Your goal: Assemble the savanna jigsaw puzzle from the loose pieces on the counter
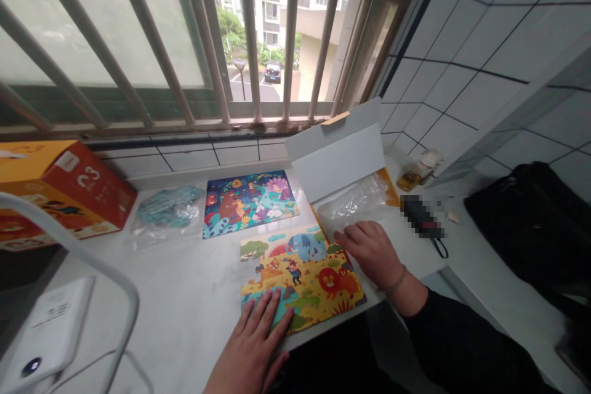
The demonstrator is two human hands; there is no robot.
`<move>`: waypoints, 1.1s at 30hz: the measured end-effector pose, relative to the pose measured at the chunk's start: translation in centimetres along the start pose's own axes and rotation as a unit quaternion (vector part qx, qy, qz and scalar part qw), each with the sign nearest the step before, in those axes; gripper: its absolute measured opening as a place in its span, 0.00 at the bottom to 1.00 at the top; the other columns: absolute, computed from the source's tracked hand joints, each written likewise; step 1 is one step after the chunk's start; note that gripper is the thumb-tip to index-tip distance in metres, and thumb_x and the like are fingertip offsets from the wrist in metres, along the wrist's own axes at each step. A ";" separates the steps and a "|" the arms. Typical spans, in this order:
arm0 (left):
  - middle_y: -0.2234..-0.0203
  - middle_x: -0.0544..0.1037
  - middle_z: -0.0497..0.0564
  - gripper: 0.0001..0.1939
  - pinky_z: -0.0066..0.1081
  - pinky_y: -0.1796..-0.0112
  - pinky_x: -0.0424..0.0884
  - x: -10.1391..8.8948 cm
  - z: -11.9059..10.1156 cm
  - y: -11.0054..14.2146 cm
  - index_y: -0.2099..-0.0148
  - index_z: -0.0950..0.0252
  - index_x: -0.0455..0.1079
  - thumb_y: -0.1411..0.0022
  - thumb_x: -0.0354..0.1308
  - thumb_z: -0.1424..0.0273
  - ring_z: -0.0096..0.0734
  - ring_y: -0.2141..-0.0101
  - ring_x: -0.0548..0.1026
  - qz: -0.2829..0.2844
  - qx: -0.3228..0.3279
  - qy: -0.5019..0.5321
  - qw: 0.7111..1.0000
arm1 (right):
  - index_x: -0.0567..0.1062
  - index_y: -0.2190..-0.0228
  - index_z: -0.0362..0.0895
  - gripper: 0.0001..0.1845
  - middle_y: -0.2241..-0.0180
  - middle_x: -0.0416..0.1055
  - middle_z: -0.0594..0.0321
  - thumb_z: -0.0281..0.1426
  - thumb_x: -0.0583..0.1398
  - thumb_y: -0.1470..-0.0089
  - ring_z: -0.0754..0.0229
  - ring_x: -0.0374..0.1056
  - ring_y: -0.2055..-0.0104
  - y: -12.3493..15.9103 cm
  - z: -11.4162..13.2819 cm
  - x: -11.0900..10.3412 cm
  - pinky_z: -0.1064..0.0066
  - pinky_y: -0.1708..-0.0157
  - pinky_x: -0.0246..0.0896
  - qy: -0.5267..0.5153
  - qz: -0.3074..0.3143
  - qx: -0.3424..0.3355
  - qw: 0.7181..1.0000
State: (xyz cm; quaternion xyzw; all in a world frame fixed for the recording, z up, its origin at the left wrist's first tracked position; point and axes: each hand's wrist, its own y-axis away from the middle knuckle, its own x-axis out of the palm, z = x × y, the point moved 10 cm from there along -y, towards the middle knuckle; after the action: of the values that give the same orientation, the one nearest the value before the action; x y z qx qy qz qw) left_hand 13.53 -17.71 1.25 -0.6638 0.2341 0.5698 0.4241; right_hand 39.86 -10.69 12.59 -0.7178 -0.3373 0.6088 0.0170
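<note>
Left hand (252,338) and right hand (369,252) apart, neither gripping, at an animal jigsaw puzzle (305,277).
The left lies flat on it; the right touches a clear plastic bag (353,203); a 2nd puzzle (249,204) lies beyond both hands.

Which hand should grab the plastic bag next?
Probably the right hand: it is right beside the clear plastic bag. The left hand rests on the animal jigsaw puzzle, farther away.

Orange cardboard box (87,191), far left | white electronic device (46,332), near left | black bag (521,228), right | barred window (115,31), far, overlooking parked car (273,72)
</note>
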 end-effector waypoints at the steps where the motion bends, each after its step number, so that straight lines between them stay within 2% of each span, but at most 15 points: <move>1: 0.20 0.61 0.58 0.38 0.49 0.29 0.68 0.0 0.0 0.0 0.16 0.50 0.56 0.22 0.60 0.56 0.53 0.26 0.69 -0.001 0.000 0.003 1.000 | 0.82 0.49 0.46 0.11 0.62 0.77 0.59 0.25 0.66 0.31 0.51 0.64 0.57 -0.1 0.8 -0.8 0.57 0.56 0.57 -0.002 -0.005 -0.009 1.000; 5: 0.20 0.61 0.56 0.36 0.54 0.28 0.68 0.4 0.4 0.3 0.17 0.47 0.57 0.22 0.61 0.60 0.55 0.25 0.68 0.011 -0.024 0.097 0.995 | 0.82 0.51 0.45 0.11 0.63 0.76 0.59 0.23 0.66 0.32 0.52 0.63 0.59 -0.3 3.3 -3.1 0.56 0.57 0.57 -0.020 -0.019 -0.031 0.999; 7: 0.21 0.64 0.56 0.36 0.57 0.28 0.68 0.8 1.5 0.3 0.17 0.46 0.56 0.21 0.59 0.62 0.54 0.25 0.68 0.018 -0.084 0.211 0.974 | 0.82 0.52 0.45 0.10 0.64 0.75 0.60 0.23 0.66 0.32 0.53 0.63 0.60 -0.3 5.1 -4.0 0.56 0.58 0.58 -0.042 -0.032 -0.045 0.998; 8: 0.22 0.65 0.57 0.36 0.57 0.28 0.69 1.0 2.3 0.3 0.17 0.47 0.54 0.20 0.59 0.62 0.54 0.25 0.68 0.012 -0.129 0.284 0.950 | 0.82 0.52 0.45 0.09 0.64 0.75 0.60 0.23 0.66 0.32 0.53 0.63 0.61 -0.3 6.2 -4.3 0.57 0.58 0.58 -0.056 -0.041 -0.054 0.996; 9: 0.22 0.66 0.59 0.38 0.57 0.29 0.69 1.2 3.3 0.2 0.16 0.49 0.52 0.21 0.60 0.59 0.55 0.25 0.68 -0.005 -0.181 0.363 0.914 | 0.82 0.53 0.45 0.08 0.65 0.75 0.61 0.24 0.66 0.31 0.54 0.64 0.61 -0.3 7.5 -4.7 0.57 0.58 0.58 -0.071 -0.052 -0.064 0.994; 10: 0.22 0.66 0.62 0.41 0.57 0.29 0.70 1.5 4.3 0.1 0.16 0.53 0.50 0.22 0.62 0.56 0.56 0.26 0.68 -0.028 -0.234 0.442 0.865 | 0.83 0.54 0.45 0.06 0.66 0.74 0.61 0.25 0.65 0.30 0.54 0.64 0.62 -0.3 8.8 -5.0 0.57 0.59 0.58 -0.086 -0.062 -0.074 0.992; 12: 0.24 0.68 0.68 0.51 0.57 0.31 0.72 1.8 5.8 -0.3 0.17 0.60 0.51 0.30 0.68 0.46 0.61 0.27 0.70 -0.096 -0.320 0.583 0.741 | 0.83 0.56 0.45 0.05 0.67 0.74 0.63 0.26 0.65 0.29 0.55 0.64 0.63 -0.5 11.7 -5.4 0.57 0.59 0.59 -0.116 -0.081 -0.095 0.985; 13: 0.27 0.71 0.69 0.52 0.57 0.32 0.73 2.2 6.1 -0.7 0.19 0.61 0.55 0.33 0.70 0.44 0.62 0.29 0.72 -0.104 -0.355 0.632 0.681 | 0.83 0.57 0.45 0.05 0.68 0.73 0.63 0.26 0.65 0.29 0.55 0.64 0.64 -0.6 13.1 -5.5 0.57 0.60 0.60 -0.130 -0.087 -0.106 0.982; 15: 0.37 0.80 0.67 0.45 0.55 0.34 0.75 2.4 7.2 -1.0 0.28 0.64 0.66 0.36 0.73 0.43 0.62 0.33 0.77 -0.144 -0.433 0.652 0.605 | 0.84 0.59 0.45 0.06 0.68 0.74 0.63 0.26 0.65 0.28 0.57 0.65 0.65 -0.9 15.0 -5.9 0.59 0.61 0.61 -0.161 -0.094 -0.118 0.975; 17: 0.38 0.82 0.61 0.37 0.51 0.34 0.76 1.7 7.8 -1.3 0.31 0.59 0.68 0.32 0.70 0.46 0.56 0.33 0.77 -0.209 -0.456 0.688 0.524 | 0.84 0.57 0.45 0.07 0.68 0.75 0.63 0.26 0.64 0.27 0.57 0.66 0.64 -1.0 15.6 -6.2 0.61 0.62 0.63 -0.200 -0.094 -0.119 0.968; 20: 0.39 0.83 0.57 0.33 0.49 0.39 0.80 1.4 7.9 -1.1 0.32 0.58 0.68 0.30 0.69 0.49 0.53 0.38 0.81 -0.245 -0.469 0.733 0.427 | 0.84 0.45 0.43 0.14 0.60 0.80 0.58 0.23 0.61 0.26 0.55 0.73 0.57 -0.4 13.4 -7.2 0.62 0.54 0.72 -0.262 -0.100 -0.082 0.956; 23: 0.42 0.85 0.56 0.33 0.49 0.40 0.80 0.9 8.5 0.1 0.34 0.60 0.71 0.33 0.72 0.49 0.51 0.43 0.84 -0.267 -0.480 0.739 0.389 | 0.79 0.34 0.52 0.28 0.54 0.81 0.57 0.20 0.61 0.29 0.53 0.76 0.50 1.6 9.1 -8.6 0.58 0.48 0.77 -0.273 -0.136 0.013 0.952; 26: 0.48 0.87 0.58 0.34 0.51 0.39 0.80 0.6 8.9 0.7 0.37 0.62 0.74 0.35 0.73 0.46 0.53 0.46 0.86 -0.258 -0.463 0.757 0.383 | 0.80 0.35 0.62 0.32 0.55 0.80 0.61 0.21 0.66 0.33 0.53 0.78 0.54 4.3 5.4 -10.2 0.58 0.52 0.78 -0.234 -0.195 0.116 0.945; 30: 0.51 0.88 0.58 0.36 0.52 0.40 0.80 0.8 9.2 1.2 0.38 0.63 0.74 0.35 0.73 0.44 0.55 0.47 0.87 -0.252 -0.456 0.766 0.376 | 0.80 0.36 0.60 0.34 0.57 0.81 0.62 0.22 0.70 0.38 0.53 0.80 0.59 6.7 3.3 -12.7 0.60 0.57 0.76 -0.150 -0.294 0.155 0.931; 33: 0.48 0.87 0.57 0.36 0.50 0.42 0.82 1.3 9.5 1.8 0.36 0.62 0.73 0.34 0.72 0.44 0.52 0.47 0.87 -0.260 -0.469 0.761 0.364 | 0.85 0.41 0.58 0.35 0.64 0.80 0.61 0.17 0.72 0.45 0.53 0.79 0.64 8.8 1.1 -14.5 0.60 0.62 0.73 -0.008 -0.418 0.191 0.888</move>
State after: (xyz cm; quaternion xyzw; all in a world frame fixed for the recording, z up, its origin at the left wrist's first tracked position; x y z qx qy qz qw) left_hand 7.15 -10.54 -0.44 -0.9355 -0.0314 -0.2980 -0.1871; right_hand 42.53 -25.25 21.01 -0.4880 -0.4840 0.6037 0.4039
